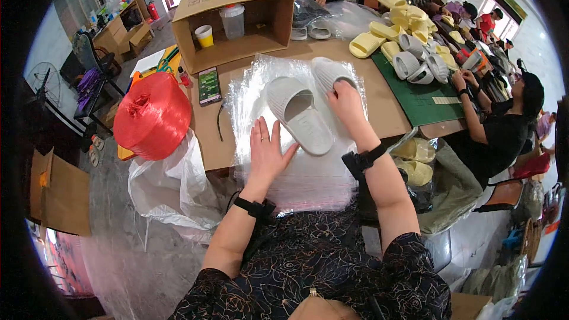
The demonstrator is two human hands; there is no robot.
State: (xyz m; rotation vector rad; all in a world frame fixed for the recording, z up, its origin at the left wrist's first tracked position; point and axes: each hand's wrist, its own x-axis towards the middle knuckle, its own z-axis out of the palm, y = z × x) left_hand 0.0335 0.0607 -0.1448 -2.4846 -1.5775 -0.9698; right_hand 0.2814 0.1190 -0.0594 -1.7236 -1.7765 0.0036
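We had the left hand (268, 153) spread open, holding nothing, its fingers on the clear bags (248, 104) just beside the left grey slipper (306, 125), which lay on them; we judged a flat, light palm best for keeping the bags from creeping. To the right, our right hand (345, 102) was curled closed on the right grey slipper (325, 72) near its opening, over the bags on the worktop (386, 102), where a gentle grip seemed best to spare the strap.

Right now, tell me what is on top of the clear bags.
One grey slipper lies on the clear bags; the right hand holds a second slipper over them. The left hand is spread over them too. The bag surface beneath is covered.
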